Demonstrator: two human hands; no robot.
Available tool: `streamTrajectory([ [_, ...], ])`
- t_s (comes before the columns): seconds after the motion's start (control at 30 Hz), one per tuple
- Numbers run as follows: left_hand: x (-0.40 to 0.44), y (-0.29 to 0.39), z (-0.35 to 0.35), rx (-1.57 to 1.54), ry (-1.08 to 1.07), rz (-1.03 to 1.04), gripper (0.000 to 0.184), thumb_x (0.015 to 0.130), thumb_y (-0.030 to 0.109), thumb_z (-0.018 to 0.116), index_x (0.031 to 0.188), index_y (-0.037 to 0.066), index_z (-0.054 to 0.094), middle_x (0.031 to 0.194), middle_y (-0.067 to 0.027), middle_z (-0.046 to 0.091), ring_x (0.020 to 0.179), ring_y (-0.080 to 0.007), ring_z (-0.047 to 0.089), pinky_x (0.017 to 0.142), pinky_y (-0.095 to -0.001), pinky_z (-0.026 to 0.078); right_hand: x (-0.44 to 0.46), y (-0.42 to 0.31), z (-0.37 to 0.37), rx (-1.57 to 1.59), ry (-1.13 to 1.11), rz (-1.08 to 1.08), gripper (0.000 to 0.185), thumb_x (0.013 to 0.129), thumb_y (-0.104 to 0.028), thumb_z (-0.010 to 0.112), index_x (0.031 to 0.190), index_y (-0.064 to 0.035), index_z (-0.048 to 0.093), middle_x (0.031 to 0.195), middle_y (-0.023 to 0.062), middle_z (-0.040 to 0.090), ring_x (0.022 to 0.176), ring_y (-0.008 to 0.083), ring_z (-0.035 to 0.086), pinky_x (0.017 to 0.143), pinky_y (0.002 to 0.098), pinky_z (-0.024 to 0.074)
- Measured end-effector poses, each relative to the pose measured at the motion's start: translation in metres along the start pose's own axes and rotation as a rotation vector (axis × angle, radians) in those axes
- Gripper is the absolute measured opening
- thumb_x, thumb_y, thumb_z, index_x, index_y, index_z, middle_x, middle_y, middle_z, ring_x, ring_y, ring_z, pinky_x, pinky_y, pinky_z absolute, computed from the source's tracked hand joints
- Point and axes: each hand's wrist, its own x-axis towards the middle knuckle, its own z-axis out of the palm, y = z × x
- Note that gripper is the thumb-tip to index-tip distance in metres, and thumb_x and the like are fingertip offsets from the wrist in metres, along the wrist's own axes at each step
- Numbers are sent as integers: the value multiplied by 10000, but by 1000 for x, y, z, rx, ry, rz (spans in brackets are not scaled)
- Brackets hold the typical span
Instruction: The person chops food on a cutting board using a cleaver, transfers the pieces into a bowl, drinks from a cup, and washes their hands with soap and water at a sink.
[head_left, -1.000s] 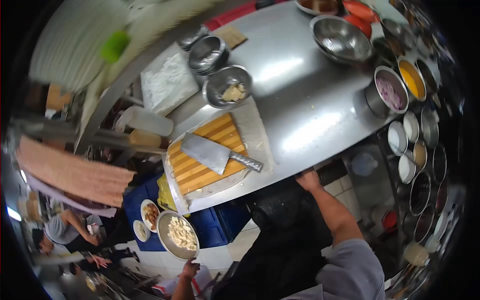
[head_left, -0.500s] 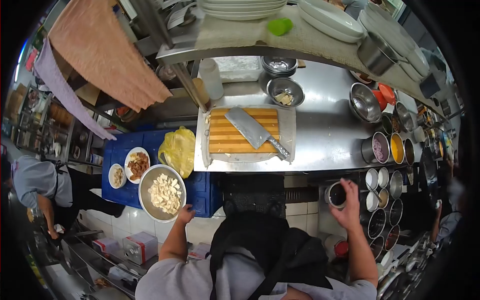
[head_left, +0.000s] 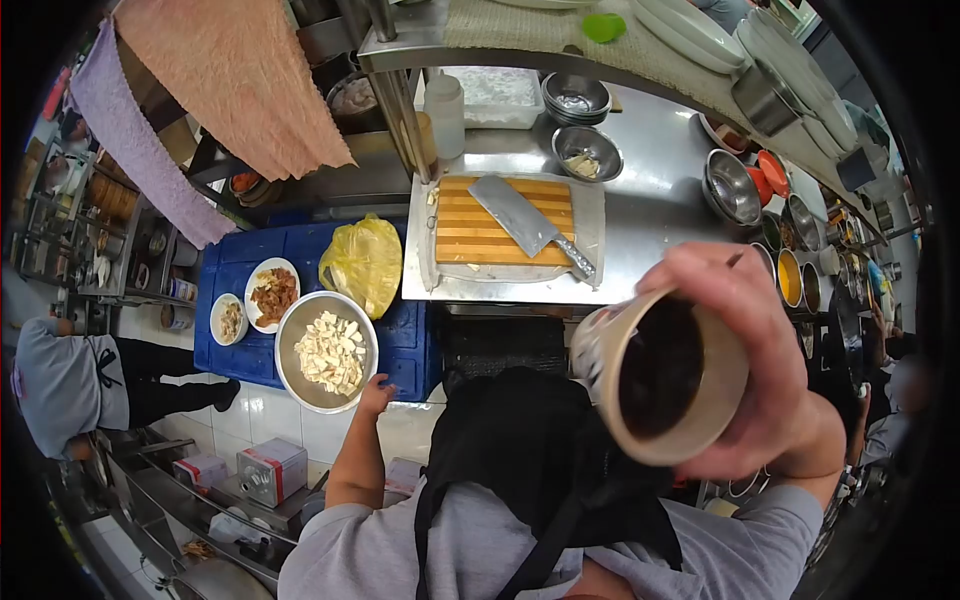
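Note:
My right hand (head_left: 775,350) is wrapped around a paper cup (head_left: 725,395) of dark liquid, raised close to the camera and tipped so its mouth faces me. At the right rim of a large metal bowl (head_left: 288,345), my left hand (head_left: 376,395) has its fingers curled against the edge. Pale chopped pieces (head_left: 330,355) fill the middle of this bowl, which overhangs the front of a blue container (head_left: 410,350). A cleaver (head_left: 515,215) lies across a striped wooden cutting board (head_left: 455,225) on the steel counter.
Beside the bowl are a plate of browned food (head_left: 273,295), a small white bowl (head_left: 230,320) and a yellow plastic bag (head_left: 362,265). Towels (head_left: 220,80) hang at the left. A shelf (head_left: 520,45) spans the counter. Another person (head_left: 75,370) stands at the left.
The right hand has lifted the cup from the right-hand side up toward the camera. My left hand stays by the bowl. The view has shifted slightly.

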Motion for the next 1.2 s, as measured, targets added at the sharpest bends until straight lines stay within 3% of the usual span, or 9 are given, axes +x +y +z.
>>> streamTrajectory([
  [0.03,-5,-2,-4,-59,35,7,495,872,136,683,1316,4,509,784,-110,647,607,-147,583,484,-312,447,9,-7,8,32,46,-27,892,629,-186,878,1365,80,449,1129,199,592,994,291,583,830,379,477],
  [0.17,-3,-49,-15,-110,50,-72,531,873,145,687,1348,28,482,839,-118,648,590,-160,583,430,-309,420,40,-41,40,142,240,-7,590,651,-162,892,1155,30,653,988,193,635,792,262,650,670,319,524],
  [0.3,-16,-82,-25,-163,56,-184,564,855,136,707,1368,79,479,880,-128,622,643,-171,593,435,-333,418,59,-55,83,194,615,21,236,742,-243,796,918,-91,757,846,135,626,626,213,647,520,265,535],
  [0.4,-21,-100,-27,-229,75,-232,548,851,125,709,1345,108,472,859,-121,614,642,-184,583,448,-370,413,68,-47,86,142,508,-217,240,757,-281,778,899,-89,761,812,116,612,620,204,641,525,264,535],
  [0.5,-26,-111,-33,-261,77,-254,539,852,128,709,1335,117,467,851,-112,617,651,-192,588,455,-383,412,79,-53,99,167,560,-249,210,754,-264,779,869,-89,765,824,108,611,611,201,636,520,270,536],
  [0.6,-30,-109,-33,-249,57,-246,537,854,136,710,1331,118,465,840,-102,624,671,-196,601,465,-391,419,89,-73,119,151,717,-117,201,763,-261,764,853,-84,733,813,72,610,653,197,641,560,294,541],
  [0.8,-29,-91,-34,-192,69,-257,531,863,115,696,1346,99,476,845,-99,636,644,-179,597,446,-331,412,93,-76,121,140,649,-134,201,758,-257,765,851,-89,706,804,57,610,663,193,639,587,308,537],
  [0.87,-27,-88,-34,-231,77,-177,519,865,115,694,1339,79,486,850,-99,640,625,-170,596,428,-313,404,94,-78,119,139,635,-128,201,756,-256,765,850,-91,697,802,52,610,667,192,638,596,313,535],
  [1.2,-8,-68,-35,-162,53,-148,477,873,123,697,1308,88,505,828,-79,634,603,-147,590,421,-313,403,88,-90,95,126,460,53,212,747,-249,766,847,-100,651,788,27,609,684,186,636,641,336,529],
])
